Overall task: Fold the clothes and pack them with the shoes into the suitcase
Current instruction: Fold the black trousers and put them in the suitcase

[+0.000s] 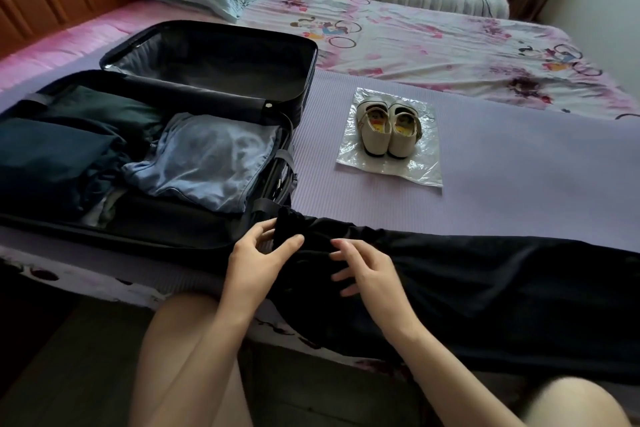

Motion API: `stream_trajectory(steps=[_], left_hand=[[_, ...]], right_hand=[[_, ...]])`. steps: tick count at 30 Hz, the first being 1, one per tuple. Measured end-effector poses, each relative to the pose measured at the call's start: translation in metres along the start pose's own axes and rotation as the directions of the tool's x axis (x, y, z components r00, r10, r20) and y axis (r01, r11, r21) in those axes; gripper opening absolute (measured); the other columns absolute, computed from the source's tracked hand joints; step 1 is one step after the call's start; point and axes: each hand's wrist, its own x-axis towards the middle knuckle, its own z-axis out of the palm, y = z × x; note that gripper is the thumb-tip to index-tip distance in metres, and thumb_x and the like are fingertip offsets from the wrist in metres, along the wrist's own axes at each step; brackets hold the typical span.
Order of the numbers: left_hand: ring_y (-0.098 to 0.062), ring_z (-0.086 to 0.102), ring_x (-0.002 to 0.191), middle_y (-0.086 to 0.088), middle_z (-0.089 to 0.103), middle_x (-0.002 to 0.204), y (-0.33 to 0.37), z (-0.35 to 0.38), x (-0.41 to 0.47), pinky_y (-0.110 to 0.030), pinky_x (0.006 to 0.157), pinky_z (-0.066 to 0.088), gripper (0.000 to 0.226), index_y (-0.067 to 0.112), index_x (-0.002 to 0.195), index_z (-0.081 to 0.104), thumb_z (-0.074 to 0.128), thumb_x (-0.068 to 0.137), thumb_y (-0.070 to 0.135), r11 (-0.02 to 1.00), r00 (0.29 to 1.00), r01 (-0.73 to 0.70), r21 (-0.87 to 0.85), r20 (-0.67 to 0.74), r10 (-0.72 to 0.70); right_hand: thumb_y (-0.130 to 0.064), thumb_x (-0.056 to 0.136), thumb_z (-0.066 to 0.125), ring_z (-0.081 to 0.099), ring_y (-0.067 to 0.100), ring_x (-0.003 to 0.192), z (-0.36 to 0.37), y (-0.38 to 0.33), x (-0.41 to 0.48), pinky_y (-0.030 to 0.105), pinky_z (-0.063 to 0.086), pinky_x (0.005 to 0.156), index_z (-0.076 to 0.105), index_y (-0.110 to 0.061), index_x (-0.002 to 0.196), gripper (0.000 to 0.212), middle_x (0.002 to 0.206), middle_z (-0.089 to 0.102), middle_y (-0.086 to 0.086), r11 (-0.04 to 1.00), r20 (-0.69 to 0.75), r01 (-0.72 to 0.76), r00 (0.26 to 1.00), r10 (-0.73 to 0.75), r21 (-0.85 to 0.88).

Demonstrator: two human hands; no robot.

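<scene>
Working on the black garment [485, 274], I see it lying unfolded along the near edge of the bed [450, 45]. One narrow end is bunched up between my hands, and the rest runs far out to the right of them, partly hanging over the bed's edge. My left hand [256, 260] pinches that bunched end, thumb on the near side and fingers curled behind the cloth. My right hand [367, 274] sits just beside it with its fingers spread and loosely bent, fingertips on the fabric, gripping nothing.

Just left of the left hand lies the open suitcase [138, 236], its near corner almost touching the garment. The half closer to me holds dark folded clothes [52, 156] out to the far left and a light blue garment [207, 163] nearer the hands. The farther half shows its dark lining. Beyond the hands and a little to the right, the cream shoes [388, 128] stand as a pair on a clear plastic bag [415, 170] on the purple mat [485, 166], well apart from the suitcase.

My reading is that the packing is partly done. Several pieces are in the suitcase, but this black one is not yet folded. After it the shoes remain to go in, perhaps bagged first.
</scene>
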Motion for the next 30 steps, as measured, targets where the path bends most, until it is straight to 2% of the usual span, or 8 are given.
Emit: stream_trajectory(steps=[2, 5, 10, 14, 17, 22, 27, 30], left_hand=[[-0.004, 0.061, 0.104, 0.005, 0.066, 0.106, 0.003, 0.004, -0.007, -0.026, 0.093, 0.047, 0.034, 0.031, 0.108, 0.062, 0.074, 0.077, 0.026, 0.997, 0.998, 0.013, -0.073, 0.069, -0.008], [-0.005, 0.066, 0.098, 0.004, 0.071, 0.103, 0.016, 0.007, -0.019, -0.025, 0.082, 0.049, 0.015, 0.029, 0.103, 0.066, 0.056, 0.091, 0.029, 0.950, 0.976, 0.121, -0.288, 0.208, -0.061], [-0.009, 0.054, 0.118, 0.002, 0.063, 0.125, 0.014, 0.015, -0.022, -0.033, 0.087, 0.050, 0.052, 0.018, 0.126, 0.059, 0.030, 0.095, 0.049, 0.782, 0.846, 0.424, -0.457, 0.509, -0.161], [-0.010, 0.049, 0.120, 0.003, 0.063, 0.122, 0.018, 0.036, -0.023, -0.036, 0.092, 0.048, 0.059, 0.021, 0.123, 0.061, 0.025, 0.093, 0.056, 0.783, 0.763, 0.474, -0.403, 0.631, -0.137], [-0.015, 0.048, 0.122, 0.003, 0.059, 0.128, 0.023, 0.050, -0.022, -0.041, 0.094, 0.049, 0.056, 0.016, 0.120, 0.064, 0.028, 0.095, 0.052, 0.801, 0.767, 0.448, -0.397, 0.631, -0.116], [-0.014, 0.045, 0.124, 0.004, 0.052, 0.130, 0.001, 0.070, -0.023, -0.034, 0.100, 0.042, 0.032, 0.019, 0.122, 0.056, 0.034, 0.101, 0.028, 0.975, 0.899, 0.183, -0.128, 0.423, -0.113], [-0.019, 0.042, 0.128, -0.007, 0.039, 0.142, -0.047, 0.079, -0.024, -0.037, 0.103, 0.038, 0.039, 0.022, 0.136, 0.042, 0.048, 0.097, 0.024, 0.974, 0.921, 0.172, 0.149, 0.326, -0.212], [-0.020, 0.042, 0.128, -0.007, 0.039, 0.142, -0.056, 0.088, -0.029, -0.038, 0.104, 0.039, 0.049, 0.022, 0.142, 0.035, 0.050, 0.096, 0.023, 0.970, 0.908, 0.178, 0.166, 0.353, -0.227]], right_hand=[[-0.033, 0.098, 0.046, 0.069, 0.014, 0.085, 0.009, -0.024, -0.009, 0.030, 0.058, 0.068, 0.065, -0.024, 0.114, 0.027, 0.101, 0.070, -0.002, 0.983, 0.113, -0.060, 0.993, 0.040, 0.172], [-0.037, 0.097, 0.046, 0.070, 0.013, 0.085, 0.014, -0.037, -0.012, 0.027, 0.057, 0.070, 0.069, -0.023, 0.105, 0.028, 0.095, 0.073, -0.002, 0.977, 0.126, -0.044, 0.992, 0.018, 0.209], [-0.055, 0.075, 0.067, 0.067, 0.005, 0.092, 0.000, -0.034, -0.017, 0.028, 0.055, 0.084, 0.066, -0.025, 0.108, 0.045, 0.098, 0.072, -0.006, 0.990, 0.088, -0.065, 0.995, 0.054, 0.125], [-0.020, 0.077, 0.077, 0.067, 0.006, 0.094, -0.019, -0.019, -0.022, 0.025, 0.056, 0.080, 0.062, -0.020, 0.111, 0.037, 0.099, 0.071, -0.003, 0.994, -0.050, -0.011, 0.999, 0.017, 0.108], [-0.004, 0.084, 0.066, 0.068, 0.011, 0.092, -0.047, -0.004, -0.017, 0.026, 0.056, 0.077, 0.061, -0.017, 0.110, 0.030, 0.100, 0.071, 0.002, 0.981, -0.131, -0.057, 0.988, 0.082, 0.184], [0.000, 0.085, 0.058, 0.066, 0.022, 0.097, -0.111, 0.023, 0.004, 0.030, 0.054, 0.077, 0.054, -0.015, 0.121, 0.040, 0.108, 0.067, 0.008, 0.944, -0.144, -0.199, 0.959, 0.242, 0.263], [-0.002, 0.088, 0.051, 0.062, 0.016, 0.092, -0.146, 0.068, 0.010, 0.024, 0.050, 0.071, 0.048, -0.011, 0.130, 0.043, 0.108, 0.063, 0.004, 0.945, -0.258, -0.322, 0.910, 0.325, 0.055], [-0.007, 0.090, 0.050, 0.056, 0.020, 0.111, -0.148, 0.086, 0.009, 0.032, 0.046, 0.093, 0.042, -0.010, 0.136, 0.046, 0.126, 0.056, 0.007, 0.932, -0.321, -0.336, 0.905, 0.279, -0.137]])
